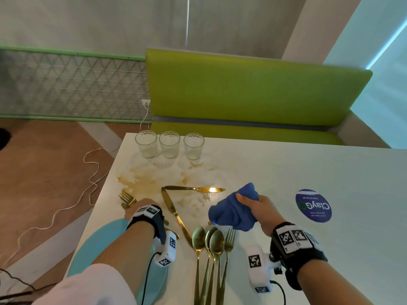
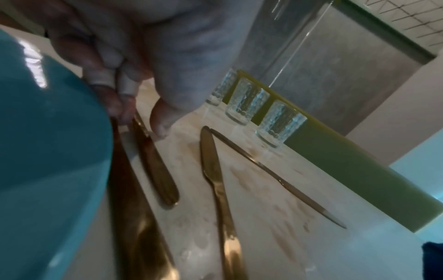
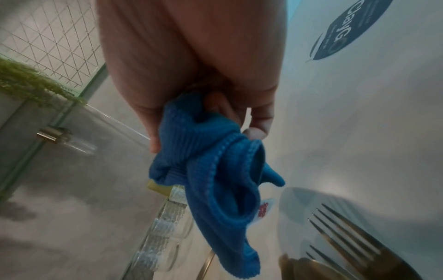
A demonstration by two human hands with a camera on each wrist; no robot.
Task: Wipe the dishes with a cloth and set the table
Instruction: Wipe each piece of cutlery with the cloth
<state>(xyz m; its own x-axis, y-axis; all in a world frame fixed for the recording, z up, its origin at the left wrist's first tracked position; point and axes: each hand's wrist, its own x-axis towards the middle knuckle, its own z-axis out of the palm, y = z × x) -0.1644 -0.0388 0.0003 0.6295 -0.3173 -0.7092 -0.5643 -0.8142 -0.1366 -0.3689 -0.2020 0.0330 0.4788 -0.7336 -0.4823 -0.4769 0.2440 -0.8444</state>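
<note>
Right hand raised above the white table, fingers and thumb curled tight round a bunched blue cloth that hangs down clear of the tabletop. Left hand lowered near the table's left edge, fingertips closed narrowly onto the neck of a gold fork lying beside the turquoise plate (whether truly pinched or merely touched, hard to tell from the wrist view). Two gold knives spread in a V on the stained, brownish middle of the table, meeting at one end. Nearer the body, three gold spoons side by side, bowls pointing away, with a second fork just beside them on the right. Three clear patterned glasses upright in a row at the far edge. Round blue sticker on the tabletop to the right, well apart from the cutlery.
</note>
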